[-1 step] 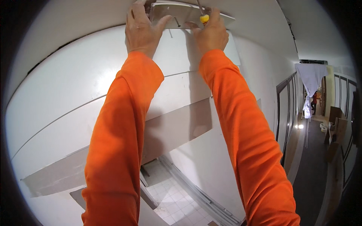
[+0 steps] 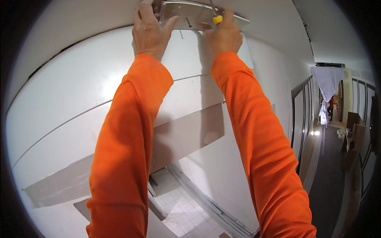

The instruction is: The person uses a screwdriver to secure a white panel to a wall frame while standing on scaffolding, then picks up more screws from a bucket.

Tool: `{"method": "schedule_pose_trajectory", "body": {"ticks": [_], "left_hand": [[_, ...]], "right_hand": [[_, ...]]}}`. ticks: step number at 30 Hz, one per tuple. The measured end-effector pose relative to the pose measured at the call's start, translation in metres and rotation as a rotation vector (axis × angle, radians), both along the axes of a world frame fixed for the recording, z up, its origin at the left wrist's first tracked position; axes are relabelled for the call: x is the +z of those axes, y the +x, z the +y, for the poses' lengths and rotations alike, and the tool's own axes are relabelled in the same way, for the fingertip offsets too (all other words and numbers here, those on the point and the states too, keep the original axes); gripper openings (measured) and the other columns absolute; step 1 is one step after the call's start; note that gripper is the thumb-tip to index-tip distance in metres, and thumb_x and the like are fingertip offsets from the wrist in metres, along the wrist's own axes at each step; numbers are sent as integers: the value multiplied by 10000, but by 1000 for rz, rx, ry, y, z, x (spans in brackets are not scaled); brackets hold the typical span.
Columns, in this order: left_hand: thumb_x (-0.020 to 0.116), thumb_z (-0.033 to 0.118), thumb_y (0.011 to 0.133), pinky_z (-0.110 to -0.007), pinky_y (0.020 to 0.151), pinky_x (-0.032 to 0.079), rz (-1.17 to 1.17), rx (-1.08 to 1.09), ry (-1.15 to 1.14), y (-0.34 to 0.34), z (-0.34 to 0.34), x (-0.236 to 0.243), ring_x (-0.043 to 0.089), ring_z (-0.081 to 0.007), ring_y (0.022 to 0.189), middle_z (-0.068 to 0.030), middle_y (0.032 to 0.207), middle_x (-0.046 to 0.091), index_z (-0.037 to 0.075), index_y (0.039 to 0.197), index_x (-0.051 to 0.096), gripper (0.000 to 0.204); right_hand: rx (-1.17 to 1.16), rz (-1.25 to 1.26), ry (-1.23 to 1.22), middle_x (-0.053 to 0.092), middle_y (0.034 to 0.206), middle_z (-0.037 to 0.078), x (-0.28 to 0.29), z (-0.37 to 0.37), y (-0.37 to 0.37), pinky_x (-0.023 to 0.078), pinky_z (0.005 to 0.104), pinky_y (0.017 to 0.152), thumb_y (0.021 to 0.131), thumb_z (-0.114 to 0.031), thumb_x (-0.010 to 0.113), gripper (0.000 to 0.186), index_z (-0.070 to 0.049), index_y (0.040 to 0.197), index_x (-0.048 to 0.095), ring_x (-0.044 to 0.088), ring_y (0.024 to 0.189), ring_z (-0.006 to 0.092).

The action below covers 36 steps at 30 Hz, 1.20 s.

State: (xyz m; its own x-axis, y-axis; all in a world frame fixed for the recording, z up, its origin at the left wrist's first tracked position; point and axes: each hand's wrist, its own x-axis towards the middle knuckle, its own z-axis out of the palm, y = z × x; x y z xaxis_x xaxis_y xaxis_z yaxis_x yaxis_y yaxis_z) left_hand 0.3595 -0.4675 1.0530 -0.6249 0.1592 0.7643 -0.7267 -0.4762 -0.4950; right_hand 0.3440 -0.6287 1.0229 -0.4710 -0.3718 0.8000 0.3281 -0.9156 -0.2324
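Above me, at the top of the view, a small flat grey-white board sits where the white wall meets the ceiling. My left hand grips its left end, thumb on the face and fingers partly hidden around the edge. A dark screw sticks out of the board between my hands. My right hand is closed around a screwdriver, whose yellow handle end and metal shaft show by the thumb. The shaft points up past the board, and its tip is out of view.
White wall panels with a grey-brown strip run below my arms. Under them, long metal channels lie over a tiled floor. To the right stretches a corridor with a hung white cloth, an open carton and a distant person.
My right hand, the screwdriver and the board have shifted very slightly to the right. My left hand is nearly still, and both grips look the same.
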Motion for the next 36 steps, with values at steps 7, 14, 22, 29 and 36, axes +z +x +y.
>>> {"method": "schedule_pose_trajectory", "body": {"ticks": [7, 14, 22, 29, 36], "left_hand": [[815, 64, 776, -441, 873, 514, 52, 22, 84, 11, 0, 4, 605, -394, 997, -187, 1117, 608, 58, 1256, 537, 554], [810, 61, 767, -449, 942, 481, -27, 113, 117, 19, 0, 8, 553, -356, 1178, -183, 1266, 539, 124, 1287, 565, 578], [759, 95, 820, -473, 1056, 421, -197, 698, 0, 5, -6, -7, 444, -299, 1367, -142, 1457, 458, 236, 1376, 561, 607], [601, 128, 928, -438, 1197, 278, -98, 827, 98, 6, -20, 1, 221, -227, 1532, -3, 1679, 234, 340, 1370, 599, 490], [648, 132, 891, -418, 1097, 346, -189, 777, 2, 24, -16, 12, 340, -236, 1429, -25, 1524, 400, 387, 1348, 623, 524]], "right_hand": [[-28, 28, -36, 722, 979, 105, 9, -18, 5, 541, 433, 783, 747, -336, 893, 608, -136, 1197, 538, 696, 906, 341], [88, 19, 58, 683, 1040, 143, 12, -13, 7, 527, 475, 804, 773, -205, 859, 532, -87, 1134, 486, 675, 953, 383], [122, 24, 66, 691, 1005, 159, 14, -15, 13, 522, 487, 807, 766, -161, 845, 464, -49, 1057, 501, 675, 932, 395], [215, 12, 69, 703, 1046, 168, 18, -17, 24, 520, 482, 843, 763, -176, 852, 542, -43, 1128, 475, 682, 941, 392], [112, 9, -12, 737, 928, 164, 15, -13, 28, 535, 478, 802, 838, -342, 820, 535, -43, 1133, 488, 703, 888, 397]]}}
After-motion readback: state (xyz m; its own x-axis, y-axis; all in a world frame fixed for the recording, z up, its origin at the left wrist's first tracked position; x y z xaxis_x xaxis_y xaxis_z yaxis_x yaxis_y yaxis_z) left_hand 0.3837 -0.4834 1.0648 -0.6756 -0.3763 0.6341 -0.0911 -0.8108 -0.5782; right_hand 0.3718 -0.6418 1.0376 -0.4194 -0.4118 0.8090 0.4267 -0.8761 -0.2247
